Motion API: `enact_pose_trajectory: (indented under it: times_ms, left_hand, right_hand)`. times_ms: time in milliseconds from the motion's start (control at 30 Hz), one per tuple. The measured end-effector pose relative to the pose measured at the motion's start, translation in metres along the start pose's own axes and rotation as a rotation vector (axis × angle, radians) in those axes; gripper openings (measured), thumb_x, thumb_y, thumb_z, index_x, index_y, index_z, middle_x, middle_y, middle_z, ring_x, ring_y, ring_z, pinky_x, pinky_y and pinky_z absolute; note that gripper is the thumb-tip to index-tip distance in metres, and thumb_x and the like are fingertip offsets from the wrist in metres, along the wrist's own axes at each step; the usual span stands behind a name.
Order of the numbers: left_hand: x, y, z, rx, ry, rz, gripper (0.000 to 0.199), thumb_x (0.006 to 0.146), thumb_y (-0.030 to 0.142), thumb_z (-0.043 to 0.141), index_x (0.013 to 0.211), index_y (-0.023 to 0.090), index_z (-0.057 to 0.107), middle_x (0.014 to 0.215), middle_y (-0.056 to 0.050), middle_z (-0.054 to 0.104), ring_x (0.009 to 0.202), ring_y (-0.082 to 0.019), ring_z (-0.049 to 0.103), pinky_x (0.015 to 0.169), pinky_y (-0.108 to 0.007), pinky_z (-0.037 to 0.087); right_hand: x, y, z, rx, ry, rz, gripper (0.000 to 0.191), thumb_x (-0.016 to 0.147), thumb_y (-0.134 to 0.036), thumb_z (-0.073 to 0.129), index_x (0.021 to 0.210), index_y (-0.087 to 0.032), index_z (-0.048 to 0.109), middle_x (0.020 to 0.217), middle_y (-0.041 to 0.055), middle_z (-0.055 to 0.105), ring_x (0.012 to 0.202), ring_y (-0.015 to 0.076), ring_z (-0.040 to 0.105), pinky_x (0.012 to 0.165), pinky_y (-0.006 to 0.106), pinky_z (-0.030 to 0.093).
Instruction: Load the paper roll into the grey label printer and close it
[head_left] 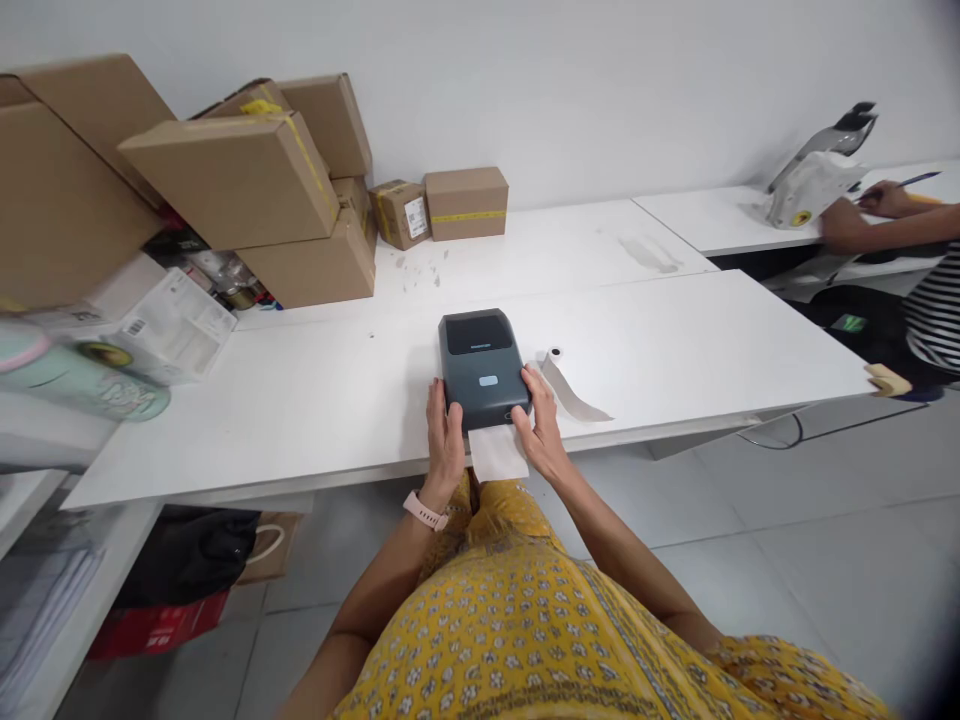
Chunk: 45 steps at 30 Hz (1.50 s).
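A dark blue-grey label printer (484, 365) lies on the white table near its front edge. White paper (499, 453) sticks out of the printer's near side and hangs past the table edge. My left hand (446, 435) grips the printer's left side near the front corner, thumb on top. My right hand (538, 420) holds the right side the same way, thumb at the front corner. Just right of the printer lies a small paper roll (555, 354), with a strip unrolled from it toward the table edge.
Cardboard boxes (240, 180) are stacked at the back left, and two smaller ones, including a taped box (466, 205), stand by the wall. A mint bottle (82, 375) is at far left. On the right, another person's hand (889, 200) holds a pen near a white device (814, 190).
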<state>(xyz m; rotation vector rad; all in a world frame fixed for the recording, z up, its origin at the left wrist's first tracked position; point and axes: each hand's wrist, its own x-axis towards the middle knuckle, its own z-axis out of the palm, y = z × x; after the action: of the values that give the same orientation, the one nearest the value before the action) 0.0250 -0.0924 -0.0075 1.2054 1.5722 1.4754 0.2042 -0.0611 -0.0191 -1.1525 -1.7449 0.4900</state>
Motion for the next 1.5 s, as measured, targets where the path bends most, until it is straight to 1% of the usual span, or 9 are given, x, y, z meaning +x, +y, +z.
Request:
enact_pose_trajectory:
  times_ms: [167, 533, 800, 900, 1067, 1200, 1333, 1433, 1500]
  left_hand:
    - [-0.002, 0.001, 0.008, 0.047, 0.001, 0.096, 0.073, 0.105, 0.066, 0.037, 0.167, 0.029, 0.032, 0.180, -0.008, 0.021, 0.169, -0.023, 0.012, 0.137, -0.050, 0.013]
    - [-0.005, -0.007, 0.014, -0.199, 0.007, 0.017, 0.080, 0.098, 0.063, 0.060, 0.166, 0.028, 0.034, 0.175, -0.012, 0.036, 0.160, -0.028, 0.038, 0.129, -0.046, 0.037]
    - [-0.001, -0.001, 0.009, -0.076, 0.077, 0.092, 0.074, 0.098, 0.065, 0.056, 0.160, 0.027, 0.046, 0.176, -0.012, 0.031, 0.166, -0.029, 0.023, 0.135, -0.050, 0.023]
    - [0.018, 0.019, 0.005, -0.111, 0.067, 0.192, 0.071, 0.102, 0.067, 0.046, 0.159, 0.025, 0.048, 0.174, -0.012, 0.036, 0.165, -0.027, 0.027, 0.135, -0.047, 0.025]
    - [0.087, 0.050, -0.003, -0.158, 0.050, 0.291, 0.062, 0.107, 0.060, 0.038, 0.160, 0.027, 0.042, 0.168, -0.009, 0.048, 0.157, -0.024, 0.043, 0.131, -0.043, 0.034]
    - [0.130, 0.034, 0.002, -0.053, 0.054, 0.196, 0.065, 0.097, 0.039, 0.064, 0.157, 0.022, 0.045, 0.162, -0.017, 0.053, 0.156, -0.029, 0.045, 0.128, -0.048, 0.037]
    - [0.135, 0.006, 0.016, 0.078, 0.006, 0.041, 0.068, 0.088, 0.025, 0.069, 0.153, 0.018, 0.050, 0.161, -0.019, 0.054, 0.151, -0.033, 0.051, 0.127, -0.053, 0.037]
    - [0.130, -0.001, 0.021, 0.117, 0.029, 0.038, 0.065, 0.091, 0.025, 0.066, 0.153, 0.016, 0.050, 0.159, -0.020, 0.057, 0.148, -0.032, 0.055, 0.126, -0.050, 0.040]
    - [0.128, 0.001, 0.021, 0.152, 0.047, 0.053, 0.064, 0.092, 0.026, 0.065, 0.153, 0.017, 0.049, 0.159, -0.020, 0.056, 0.147, -0.032, 0.055, 0.124, -0.050, 0.041]
  right_hand:
    - [0.003, -0.002, 0.003, 0.041, 0.007, 0.032, 0.061, 0.109, -0.060, 0.035, 0.163, -0.032, 0.038, 0.169, 0.0115, 0.044, 0.160, 0.0313, 0.036, 0.130, 0.063, 0.030]
    - [-0.009, 0.002, 0.025, 0.166, 0.119, 0.165, 0.069, 0.107, -0.057, 0.046, 0.167, -0.027, 0.031, 0.169, 0.0155, 0.044, 0.156, 0.0284, 0.044, 0.126, 0.053, 0.043]
    - [0.003, 0.000, 0.008, -0.026, 0.115, 0.081, 0.058, 0.108, -0.056, 0.039, 0.161, -0.031, 0.042, 0.163, 0.0145, 0.052, 0.159, 0.0344, 0.038, 0.126, 0.069, 0.031]
    - [0.032, -0.006, -0.004, -0.098, 0.118, -0.016, 0.059, 0.109, -0.056, 0.032, 0.162, -0.032, 0.037, 0.164, 0.0139, 0.050, 0.159, 0.0336, 0.038, 0.126, 0.068, 0.031]
    - [0.122, -0.023, -0.007, -0.236, 0.118, -0.134, 0.070, 0.109, -0.057, 0.027, 0.170, -0.026, 0.013, 0.173, 0.0154, 0.036, 0.162, 0.0340, 0.030, 0.128, 0.062, 0.029]
    - [0.195, -0.023, 0.005, -0.219, 0.113, -0.167, 0.073, 0.109, -0.058, 0.020, 0.171, -0.024, 0.001, 0.172, 0.0152, 0.038, 0.157, 0.0342, 0.041, 0.123, 0.057, 0.039]
    - [0.255, -0.005, 0.014, -0.202, 0.058, -0.189, 0.076, 0.109, -0.062, 0.019, 0.171, -0.025, -0.004, 0.172, 0.0147, 0.038, 0.151, 0.0345, 0.049, 0.118, 0.057, 0.045]
    - [0.278, 0.003, 0.013, -0.215, -0.031, -0.166, 0.077, 0.109, -0.064, 0.022, 0.170, -0.023, 0.002, 0.169, 0.0161, 0.042, 0.146, 0.0332, 0.054, 0.117, 0.056, 0.046]
    - [0.273, 0.000, 0.009, -0.236, 0.005, -0.176, 0.076, 0.108, -0.061, 0.029, 0.169, -0.020, 0.012, 0.168, 0.0171, 0.042, 0.148, 0.0333, 0.051, 0.120, 0.056, 0.044]
